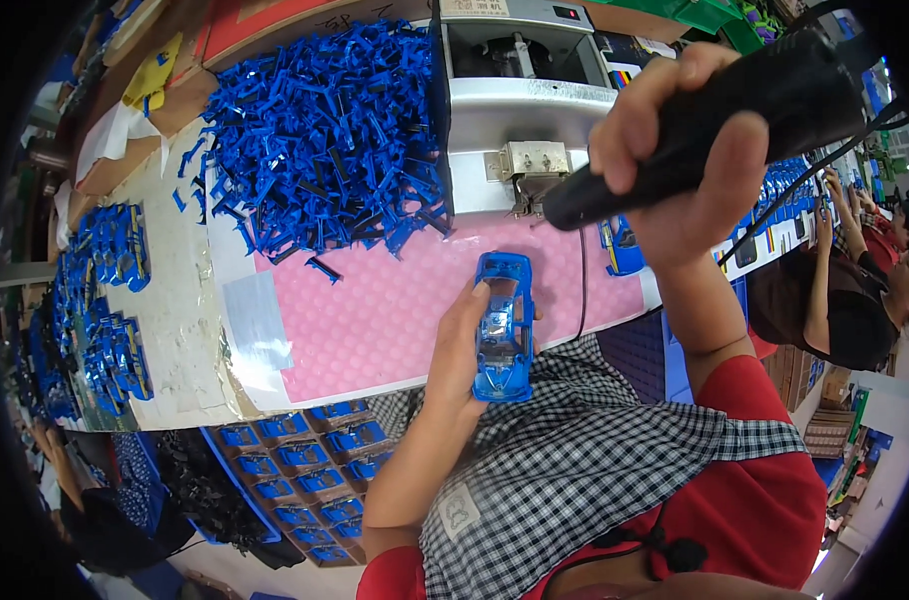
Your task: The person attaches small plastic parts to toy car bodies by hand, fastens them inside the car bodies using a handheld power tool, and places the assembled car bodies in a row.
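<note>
My left hand (457,345) grips a blue toy car body (505,340) above the front part of a pink padded mat (375,330). The car's windows and roof face up, and some of my fingers are hidden under it. Raised at the right, my right hand (680,220) is wrapped round a black electric screwdriver (800,85). Its narrow end points down and left, near a small metal block (535,160) on the front of a silver screw feeder (530,93). Whether the end touches the block, I cannot tell.
A large heap of blue plastic parts (325,140) covers the back of the mat. More blue car pieces (120,250) stand at the left. A cable (584,290) hangs across the mat. Below the table is a partitioned box (315,468) of blue cars. People work at right.
</note>
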A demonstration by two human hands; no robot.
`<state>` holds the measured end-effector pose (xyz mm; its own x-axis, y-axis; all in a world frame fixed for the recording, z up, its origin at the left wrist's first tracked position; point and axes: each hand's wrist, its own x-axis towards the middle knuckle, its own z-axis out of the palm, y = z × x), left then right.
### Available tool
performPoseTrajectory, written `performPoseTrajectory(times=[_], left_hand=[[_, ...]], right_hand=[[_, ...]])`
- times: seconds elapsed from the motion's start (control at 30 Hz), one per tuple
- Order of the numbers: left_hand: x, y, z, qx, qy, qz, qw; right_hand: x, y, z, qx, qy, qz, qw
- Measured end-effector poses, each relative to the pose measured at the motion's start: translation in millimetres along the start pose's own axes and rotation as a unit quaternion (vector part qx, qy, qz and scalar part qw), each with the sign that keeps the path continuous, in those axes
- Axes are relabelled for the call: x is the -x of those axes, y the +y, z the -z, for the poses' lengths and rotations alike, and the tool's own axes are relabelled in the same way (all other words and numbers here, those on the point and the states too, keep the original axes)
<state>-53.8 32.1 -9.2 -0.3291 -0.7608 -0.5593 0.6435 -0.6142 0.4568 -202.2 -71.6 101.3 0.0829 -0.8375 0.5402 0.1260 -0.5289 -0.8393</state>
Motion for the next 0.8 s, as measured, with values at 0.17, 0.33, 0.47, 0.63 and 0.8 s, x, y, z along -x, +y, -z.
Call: performPoseTrajectory(times=[0.17, 0.33, 0.47, 0.63, 0.8], left_hand=[[3, 2, 2, 0.004, 0.014, -0.007, 1.000], [4, 5, -7, -0.012, 0.023, -0.002, 1.000], [3, 3, -3, -0.010, 0.012, -0.001, 1.000], [2, 3, -1, -0.004, -0.004, -0.008, 1.000], [1, 4, -2, -0.013, -0.009, -0.005, 1.000]], right_hand=[[34, -8, -12, -0.018, -0.040, -0.094, 0.995], [41, 0, -6, -0.064, -0.119, -0.050, 0.990], [45, 9, -6, -0.060, -0.114, -0.028, 0.991], [49, 14, -5, -0.057, -0.095, -0.044, 0.993], [49, 10, 1, -0.034, -0.107, -0.040, 0.993]])
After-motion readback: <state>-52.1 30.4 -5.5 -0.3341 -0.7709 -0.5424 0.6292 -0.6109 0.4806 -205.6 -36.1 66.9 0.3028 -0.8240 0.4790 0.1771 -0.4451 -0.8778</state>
